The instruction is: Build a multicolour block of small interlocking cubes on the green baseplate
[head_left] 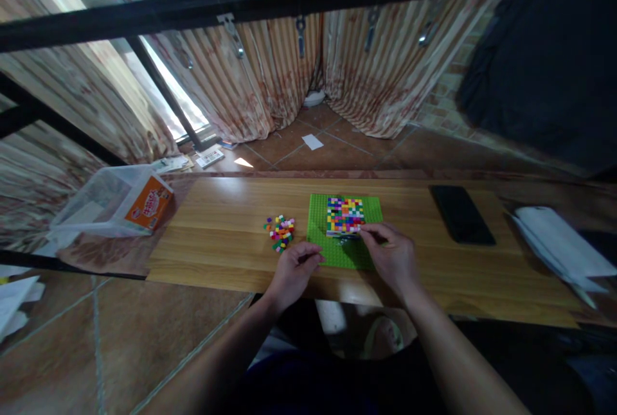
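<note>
Right hand (pixel 393 257): we're touching the block (pixel 345 214), likely steadying it; grasp unclear.
Left hand (pixel 293 268): curling, grasp unclear.
Bricks (pixel 281 232): lying near left fingers, likely for reach.

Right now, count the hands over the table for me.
2: left hand at the near left corner of the green board; right hand at the near right corner of the block stack.

Left hand (pixel 292 273): bare
Right hand (pixel 396 262): bare
Forearms (pixel 456 344): uncovered
Torso: dark navy-blue cloth garment (pixel 284 384)
Lap: black cloth (pixel 501 354), details indistinct
</note>
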Tool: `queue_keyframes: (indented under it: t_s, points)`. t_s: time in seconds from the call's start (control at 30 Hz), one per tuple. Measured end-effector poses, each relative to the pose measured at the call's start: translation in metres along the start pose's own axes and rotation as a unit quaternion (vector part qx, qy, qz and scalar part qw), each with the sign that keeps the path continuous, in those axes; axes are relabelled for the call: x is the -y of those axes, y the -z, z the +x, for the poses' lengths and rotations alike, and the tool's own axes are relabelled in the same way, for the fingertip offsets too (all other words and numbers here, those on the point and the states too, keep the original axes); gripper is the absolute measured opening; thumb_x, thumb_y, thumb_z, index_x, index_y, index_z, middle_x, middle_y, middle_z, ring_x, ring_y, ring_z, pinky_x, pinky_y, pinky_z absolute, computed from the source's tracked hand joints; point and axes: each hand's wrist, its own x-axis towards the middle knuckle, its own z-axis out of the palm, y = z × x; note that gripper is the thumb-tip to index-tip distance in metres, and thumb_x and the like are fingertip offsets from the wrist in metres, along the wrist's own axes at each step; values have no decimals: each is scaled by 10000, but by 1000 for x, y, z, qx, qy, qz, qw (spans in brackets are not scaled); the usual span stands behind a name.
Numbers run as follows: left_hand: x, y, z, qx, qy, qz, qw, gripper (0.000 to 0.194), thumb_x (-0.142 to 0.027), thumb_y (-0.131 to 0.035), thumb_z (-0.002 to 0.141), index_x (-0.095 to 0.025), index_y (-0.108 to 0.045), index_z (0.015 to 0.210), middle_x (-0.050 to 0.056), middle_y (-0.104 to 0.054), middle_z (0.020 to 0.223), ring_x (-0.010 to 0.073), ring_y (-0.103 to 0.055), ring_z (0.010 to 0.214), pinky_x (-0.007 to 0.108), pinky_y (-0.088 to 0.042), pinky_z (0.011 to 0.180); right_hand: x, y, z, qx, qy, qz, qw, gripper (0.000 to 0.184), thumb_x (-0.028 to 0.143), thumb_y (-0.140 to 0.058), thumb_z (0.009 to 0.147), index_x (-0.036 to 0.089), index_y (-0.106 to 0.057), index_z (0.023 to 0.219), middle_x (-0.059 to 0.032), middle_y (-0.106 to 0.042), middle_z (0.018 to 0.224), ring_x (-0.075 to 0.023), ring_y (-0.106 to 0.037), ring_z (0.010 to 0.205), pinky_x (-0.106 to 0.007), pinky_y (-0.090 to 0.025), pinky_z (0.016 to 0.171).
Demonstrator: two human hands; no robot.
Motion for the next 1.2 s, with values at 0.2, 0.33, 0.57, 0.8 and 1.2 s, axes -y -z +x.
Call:
queue_keyframes:
  t_s: [0.2, 0.33, 0.57, 0.8, 1.2]
  points:
    - [-1, 3, -2, -8, 10, -2, 1000, 145, -251, -664, 701, -152, -643, 805, 4, -647, 727, 135, -619, 707, 234, -509, 618, 1, 1, -1, 3, 20, 1, 1000, 180, 314, -574, 843, 197, -710, 830, -40, -681, 811, -171, -622, 730, -295, -476, 666]
    - [-1, 5, -2, -7, 9, 2, 1000, 151, -253, -660, 706, -150, -637, 815, 5, -646, 734, 135, -620, 715, 234, -510, 623, 1, 1, -1, 3, 25, 1, 1000, 178, 307, -578, 842, 196, -715, 819, -41, -676, 802, -169, -625, 728, -294, -481, 660]
    - [-4, 22, -8, -25, -19, 50, 998, 140, -242, -650, 712, -148, -649, 816, 4, -646, 732, 128, -611, 690, 231, -506, 631, -5, 1, -2, -4, 56, -42, 998, 199, 331, -573, 854, 210, -725, 812, -42, -682, 805, -175, -639, 737, -308, -497, 678]
    - [10, 69, -14, -135, -110, 195, 965, 151, -238, -613, 757, -159, -666, 875, 51, -694, 876, 165, -647, 828, 274, -504, 784, -1, 5, -3, -46, 75, -28, 996, 211, 362, -577, 853, 215, -728, 872, -45, -704, 835, -173, -645, 723, -306, -508, 662]
    - [-6, 67, -12, -145, -115, 503, 844, 219, -177, -572, 782, -192, -634, 991, 69, -642, 968, 200, -617, 894, 310, -484, 799, 5, 4, -6, -34, 102, -73, 992, 226, 340, -541, 878, 197, -717, 875, -43, -694, 803, -162, -635, 692, -291, -502, 653]
